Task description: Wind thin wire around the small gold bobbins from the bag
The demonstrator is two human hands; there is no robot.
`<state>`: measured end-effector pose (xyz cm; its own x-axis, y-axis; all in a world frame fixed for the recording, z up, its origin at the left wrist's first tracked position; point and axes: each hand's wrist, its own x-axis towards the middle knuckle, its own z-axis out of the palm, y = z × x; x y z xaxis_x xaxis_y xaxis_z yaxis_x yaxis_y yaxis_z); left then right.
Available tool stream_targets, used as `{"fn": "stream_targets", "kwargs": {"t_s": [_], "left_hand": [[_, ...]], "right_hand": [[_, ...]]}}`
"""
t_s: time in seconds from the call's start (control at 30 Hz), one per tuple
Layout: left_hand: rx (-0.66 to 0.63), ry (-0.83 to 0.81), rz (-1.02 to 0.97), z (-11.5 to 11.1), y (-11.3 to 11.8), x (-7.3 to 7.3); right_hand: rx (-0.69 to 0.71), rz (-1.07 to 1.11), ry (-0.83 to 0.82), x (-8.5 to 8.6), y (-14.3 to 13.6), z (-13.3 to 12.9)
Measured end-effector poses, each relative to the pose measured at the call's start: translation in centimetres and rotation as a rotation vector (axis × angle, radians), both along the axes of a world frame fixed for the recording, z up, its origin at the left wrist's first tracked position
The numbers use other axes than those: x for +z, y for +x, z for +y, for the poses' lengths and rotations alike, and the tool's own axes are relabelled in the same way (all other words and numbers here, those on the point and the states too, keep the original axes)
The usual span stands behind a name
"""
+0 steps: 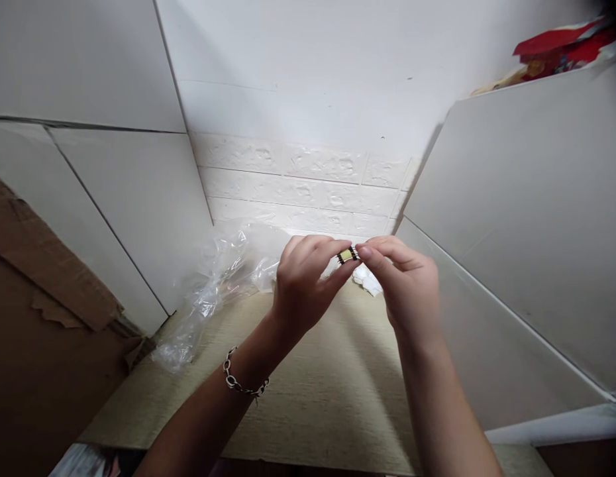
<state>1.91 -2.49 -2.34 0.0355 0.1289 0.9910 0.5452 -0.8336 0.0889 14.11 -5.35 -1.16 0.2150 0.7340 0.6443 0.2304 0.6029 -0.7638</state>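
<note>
A small electronic transformer (346, 255), with a yellow middle, black ends and thin metal pins, is held up above the table. My left hand (308, 275) grips it between thumb and fingertips, and a chain bracelet (238, 383) circles that wrist. From the other side my right hand (402, 271) is closed in a pinch, thumb and forefinger touching the pins at the right end. Whether anything else is between those right fingertips is hidden. Behind the hands lies a crumpled white piece (367, 281), perhaps paper or plastic.
Crumpled clear plastic (213, 291) lies on the wood-patterned table (308, 397) at the left. White panels (129, 192) stand to the left and a pale cabinet side (526, 199) to the right. A brick-patterned wall (312, 185) closes the back. Brown cardboard (50, 318) leans at far left.
</note>
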Motion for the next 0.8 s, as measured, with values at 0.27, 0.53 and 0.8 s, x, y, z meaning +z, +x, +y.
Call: {"fn": "stream_targets", "kwargs": {"t_s": [0.27,0.53,0.8], "left_hand": [[0.001,-0.009,-0.004,-0.03,-0.03,-0.12],[-0.007,0.006,0.003,-0.20,0.03,-0.17],[-0.009,0.059,0.048,-0.08,-0.07,-0.44]], "right_hand": [[-0.008,-0.005,-0.004,-0.09,-0.06,0.00],[-0.127,-0.039,0.058,-0.05,-0.56,-0.36],[-0.371,-0.259,0.217,-0.08,-0.51,-0.45]]}}
